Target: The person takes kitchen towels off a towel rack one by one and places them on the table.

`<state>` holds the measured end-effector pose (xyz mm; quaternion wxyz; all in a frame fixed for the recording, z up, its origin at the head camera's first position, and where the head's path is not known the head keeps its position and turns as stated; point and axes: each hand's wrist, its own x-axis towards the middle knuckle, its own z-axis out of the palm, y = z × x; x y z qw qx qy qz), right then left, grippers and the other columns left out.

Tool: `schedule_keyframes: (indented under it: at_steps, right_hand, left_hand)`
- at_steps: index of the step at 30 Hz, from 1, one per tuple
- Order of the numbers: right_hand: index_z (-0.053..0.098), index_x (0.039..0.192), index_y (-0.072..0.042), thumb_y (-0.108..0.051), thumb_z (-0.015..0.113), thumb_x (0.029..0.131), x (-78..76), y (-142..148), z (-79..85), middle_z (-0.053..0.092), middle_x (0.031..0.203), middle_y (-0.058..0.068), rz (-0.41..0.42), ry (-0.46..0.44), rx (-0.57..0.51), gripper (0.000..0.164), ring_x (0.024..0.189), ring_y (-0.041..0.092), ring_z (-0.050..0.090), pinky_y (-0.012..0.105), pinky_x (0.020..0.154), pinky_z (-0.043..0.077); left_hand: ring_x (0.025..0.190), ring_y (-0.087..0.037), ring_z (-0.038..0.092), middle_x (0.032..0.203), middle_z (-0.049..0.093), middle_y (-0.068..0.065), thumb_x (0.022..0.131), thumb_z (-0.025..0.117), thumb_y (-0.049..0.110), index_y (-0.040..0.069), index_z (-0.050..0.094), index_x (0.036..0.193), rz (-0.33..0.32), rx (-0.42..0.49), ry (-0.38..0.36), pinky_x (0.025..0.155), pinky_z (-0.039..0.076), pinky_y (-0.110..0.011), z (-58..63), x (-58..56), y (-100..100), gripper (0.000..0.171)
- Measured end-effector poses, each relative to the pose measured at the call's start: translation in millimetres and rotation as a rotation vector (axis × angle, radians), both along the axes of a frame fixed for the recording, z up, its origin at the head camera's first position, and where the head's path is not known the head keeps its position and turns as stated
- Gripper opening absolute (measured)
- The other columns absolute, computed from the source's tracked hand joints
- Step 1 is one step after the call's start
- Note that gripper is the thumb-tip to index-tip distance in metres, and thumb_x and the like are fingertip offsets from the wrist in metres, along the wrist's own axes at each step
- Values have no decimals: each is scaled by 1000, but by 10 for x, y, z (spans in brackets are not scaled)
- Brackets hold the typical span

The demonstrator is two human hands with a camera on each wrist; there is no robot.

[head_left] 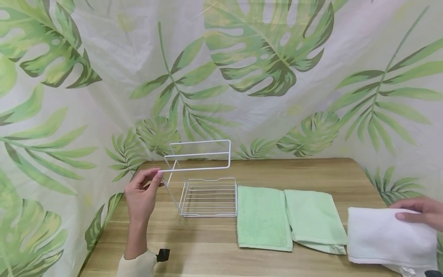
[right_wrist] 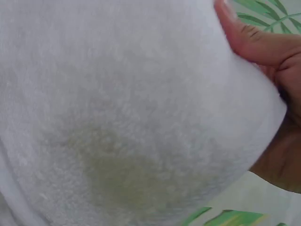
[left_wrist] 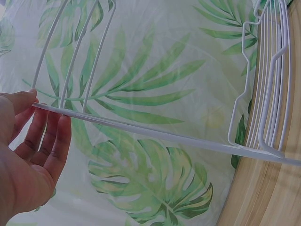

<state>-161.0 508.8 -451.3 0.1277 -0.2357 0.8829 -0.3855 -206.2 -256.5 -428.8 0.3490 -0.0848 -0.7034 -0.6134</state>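
Note:
My left hand (head_left: 143, 190) pinches the upper left corner of a white wire rack (head_left: 208, 215) between thumb and fingers. The rack has a slatted base on the table and a raised open frame on top; the left wrist view shows thumb and fingertips on its rod (left_wrist: 141, 131). At the far right, my right hand (head_left: 420, 211) grips a folded white towel (head_left: 387, 236) by its upper edge, thumb in front. That towel fills most of the right wrist view, and the fingers behind it are hidden.
Right of the rack, a folded green towel (head_left: 263, 219) lies flat on the wooden table (head_left: 204, 250). Beside it is a paler green folded towel (head_left: 315, 217), its lower edge uneven. A leaf-patterned curtain (head_left: 263, 115) hangs behind and around the table.

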Motion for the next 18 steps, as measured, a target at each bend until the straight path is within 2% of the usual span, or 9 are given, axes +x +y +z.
schedule_keyframes:
  at_steps: [2,6,9,11,14,15,18]
  right_hand:
    - [79,121,-26,8,59,103,-63,-19,-49,77,109,-26,3,20,29,43,94,-9,69,15,68,58]
    - [80,116,-15,-5,66,104,-129,-84,-136,73,106,-32,-119,73,163,21,95,-17,62,11,70,53]
    - [79,116,-8,-12,69,104,-182,-123,-199,72,105,-33,-187,112,243,16,98,-22,56,8,72,49]
    - [78,116,-1,-14,71,103,-221,-139,-236,76,104,-25,-215,141,262,20,98,-22,55,7,72,48]
    - [77,118,3,-18,74,102,-280,-158,-289,82,107,1,-272,188,299,26,95,-22,52,8,71,45]
    - [76,118,4,-18,74,102,-298,-162,-306,81,109,11,-287,195,301,28,95,-22,51,8,71,44]
    - [75,120,6,-20,73,103,-348,-177,-354,77,114,29,-319,218,311,31,95,-23,47,9,71,43]
  left_hand:
    - [76,-8,73,93,76,-4,97,75,-4,-11,76,109,6,-3,-5,66,66,-17,-4,1,-5,14]
    - [76,-8,73,93,76,-7,97,75,-3,-9,77,108,12,-6,-9,66,66,-18,-10,-3,-5,13]
    - [75,-7,73,93,76,-7,97,75,-4,-9,77,108,12,-6,-5,66,66,-17,-16,-6,-3,12]
    - [75,-7,73,92,75,-6,97,75,-4,-10,77,108,11,-5,-2,66,66,-17,-20,-8,-3,12]
    - [75,-7,73,92,76,-3,97,75,-5,-11,76,108,7,0,6,66,65,-15,-30,-13,-8,13]
    - [75,-7,73,92,76,-2,97,75,-5,-11,76,108,8,0,7,66,65,-15,-30,-12,-9,13]
    - [75,-6,73,92,76,0,97,75,-5,-11,76,108,13,-3,5,67,65,-15,-29,-9,-10,13]
